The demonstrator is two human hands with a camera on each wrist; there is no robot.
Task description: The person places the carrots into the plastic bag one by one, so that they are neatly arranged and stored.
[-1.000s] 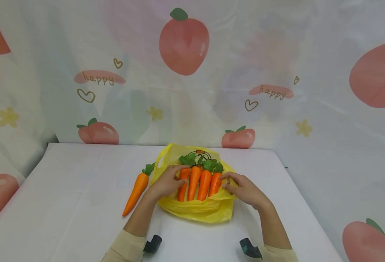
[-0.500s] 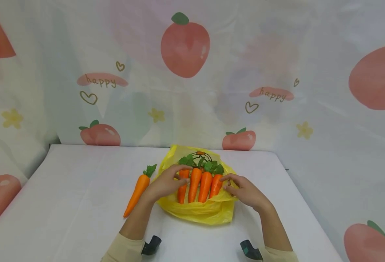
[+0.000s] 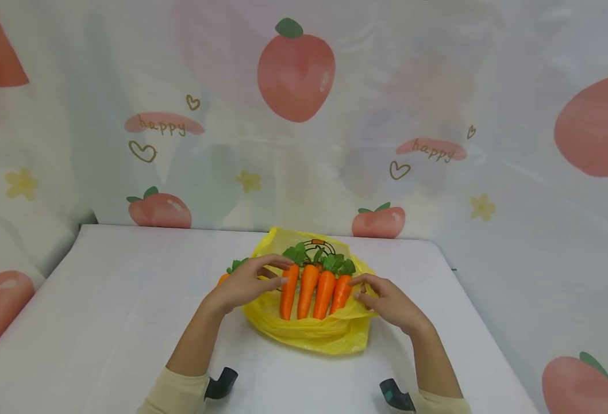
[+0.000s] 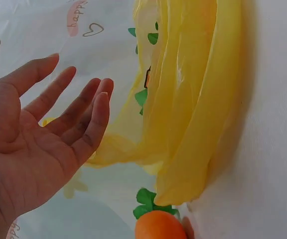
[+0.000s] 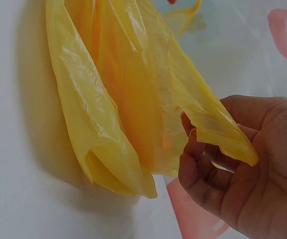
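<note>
A yellow plastic bag lies on the table, its mouth spread, with several orange carrots side by side in it, green tops pointing away. My left hand hovers over the bag's left edge; its fingers are spread and loosely bent, holding nothing, as the left wrist view confirms. My right hand holds the bag's right edge, fingers curled around a flap of plastic in the right wrist view. One loose carrot lies left of the bag; my left hand and forearm hide most of it in the head view.
A white cloth-covered table carries everything. Behind it hangs a pale curtain printed with peaches, hearts and the word "happy". Dark wrist-worn devices stick out near both sleeves.
My left hand has pulled back to the left, away from the leftmost carrot in the bag, and its forearm now covers more of the loose carrot. The right hand stays nearly still.
</note>
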